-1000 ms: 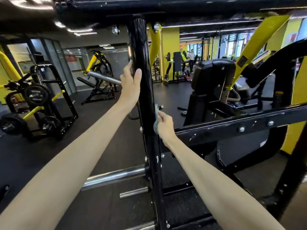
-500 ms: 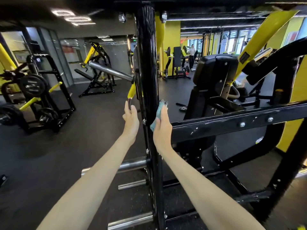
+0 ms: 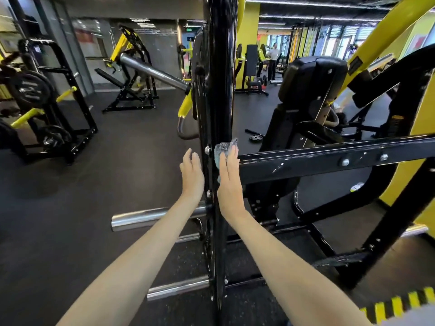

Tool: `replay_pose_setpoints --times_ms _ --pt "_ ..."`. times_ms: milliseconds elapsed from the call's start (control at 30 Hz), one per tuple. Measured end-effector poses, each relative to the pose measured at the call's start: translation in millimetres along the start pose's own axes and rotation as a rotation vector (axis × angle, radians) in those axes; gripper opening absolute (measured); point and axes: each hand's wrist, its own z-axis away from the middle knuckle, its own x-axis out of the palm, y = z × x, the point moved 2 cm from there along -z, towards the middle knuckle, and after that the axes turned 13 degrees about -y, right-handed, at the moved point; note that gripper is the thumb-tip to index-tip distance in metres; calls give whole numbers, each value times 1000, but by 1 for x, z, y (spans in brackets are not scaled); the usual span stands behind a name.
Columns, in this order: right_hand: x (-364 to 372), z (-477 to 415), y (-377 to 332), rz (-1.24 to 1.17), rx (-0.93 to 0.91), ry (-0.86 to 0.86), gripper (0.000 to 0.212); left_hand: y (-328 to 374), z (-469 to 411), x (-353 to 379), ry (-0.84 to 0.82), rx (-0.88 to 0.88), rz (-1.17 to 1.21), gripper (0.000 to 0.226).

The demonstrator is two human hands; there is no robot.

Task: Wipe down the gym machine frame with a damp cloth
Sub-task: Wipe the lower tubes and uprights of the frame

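Observation:
A glossy black upright post (image 3: 220, 78) of the gym machine frame runs top to bottom through the middle of the view. A black crossbar (image 3: 329, 158) with bolts leaves it to the right. My right hand (image 3: 229, 182), fingers straight, presses a light blue cloth (image 3: 222, 151) flat against the post's right face where the crossbar joins. My left hand (image 3: 191, 174) lies beside the post's left face with straight fingers and holds nothing; whether it touches the post I cannot tell.
Chrome weight pegs (image 3: 155, 216) stick out left of the post low down. A black padded seat (image 3: 313, 78) and yellow lever arms (image 3: 381, 36) stand behind the crossbar. Other machines (image 3: 47, 102) stand left on the dark rubber floor (image 3: 106, 184). A person (image 3: 273, 60) stands far back.
My left hand has slid down the post from head height to beside the crossbar joint. My right hand has opened flat and moved the cloth slightly up the post.

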Motion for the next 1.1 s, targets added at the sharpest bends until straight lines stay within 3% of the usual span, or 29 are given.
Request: replay_pose_setpoints --times_ms 33,100,200,267,400,533,567,633,733,800,900,1000,1100 --pt "8 9 3 79 53 98 79 -2 0 0 1 24 -13 49" --pt "34 31 11 355 -85 28 85 -9 5 1 -14 65 -27 47" --pt "24 21 4 240 -70 -7 59 -18 14 2 -37 49 -75 46" --pt "2 2 -6 209 58 -17 59 -21 13 1 -35 57 -77 46" --pt "41 34 16 501 -83 44 57 -29 18 -4 -44 62 -91 46" --pt "23 34 9 323 -154 -35 69 -44 25 -8 -152 34 -248 43" --pt "14 28 8 281 -77 -16 68 -46 26 -10 -185 29 -283 43" --pt "18 26 17 219 -101 43 62 -50 24 -12 -220 25 -306 42" --pt "57 55 32 410 -17 -112 61 -55 25 -9 -238 7 -320 42" --pt "58 53 38 423 103 0 60 -61 27 -6 -263 2 -337 41" --pt "37 47 27 137 34 -113 52 -73 24 -6 -269 -32 -303 40" --pt "36 55 22 -35 20 -126 68 -80 24 -6 -259 -69 -267 40" --pt "64 81 20 -29 56 -169 71 -90 27 -5 -275 -34 -289 39"
